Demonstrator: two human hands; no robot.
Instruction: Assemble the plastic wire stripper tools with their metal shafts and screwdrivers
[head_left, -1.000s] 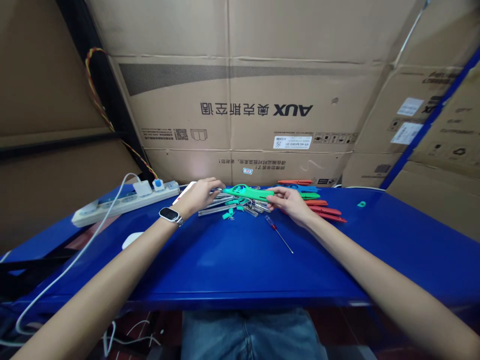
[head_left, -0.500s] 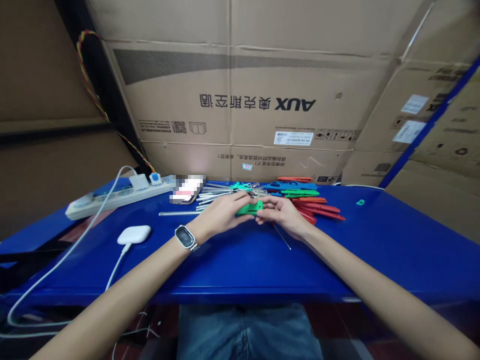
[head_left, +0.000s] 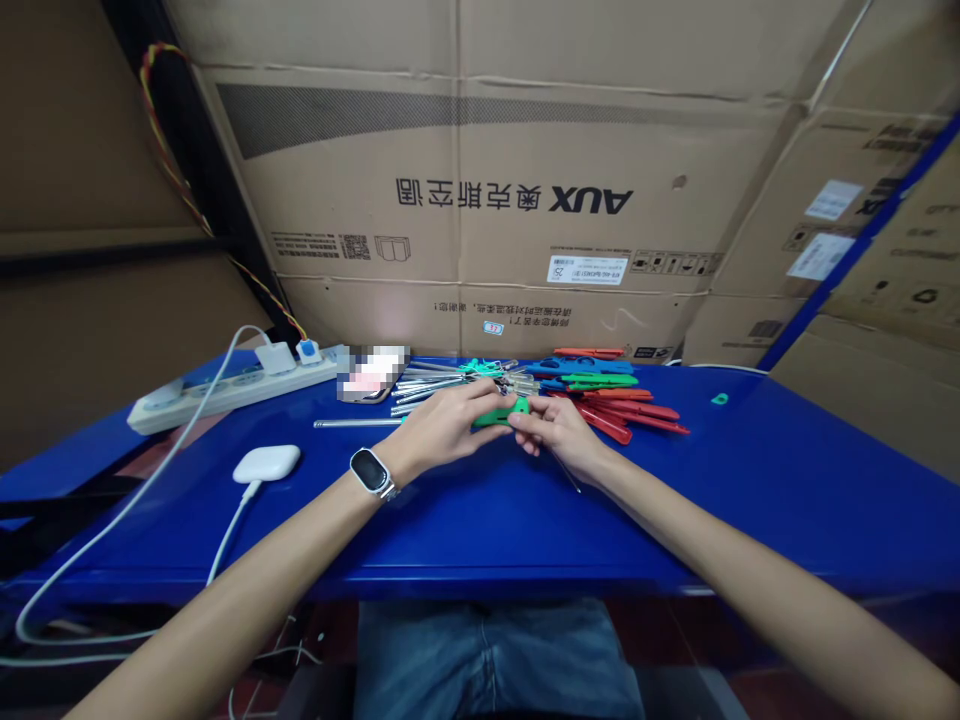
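Note:
Both my hands meet over the middle of the blue table (head_left: 480,520). My left hand (head_left: 442,427), with a watch on its wrist, is closed around a green plastic handle (head_left: 501,413). My right hand (head_left: 553,430) pinches the right end of the same green handle. Just behind them lies a pile of metal rods (head_left: 431,388) and coloured plastic handles, red (head_left: 637,412), blue (head_left: 577,367) and green (head_left: 604,381). A thin screwdriver (head_left: 568,475) lies on the table under my right wrist.
A white power strip (head_left: 225,388) with plugs sits at the back left, its cable running off the front edge. A white earbud case (head_left: 267,463) lies left of my arm. A small teal part (head_left: 719,399) rests at the right. Cardboard boxes (head_left: 510,200) wall the back.
My hands drew the green handle back from the pile toward me and now hold it together. The view has shifted slightly.

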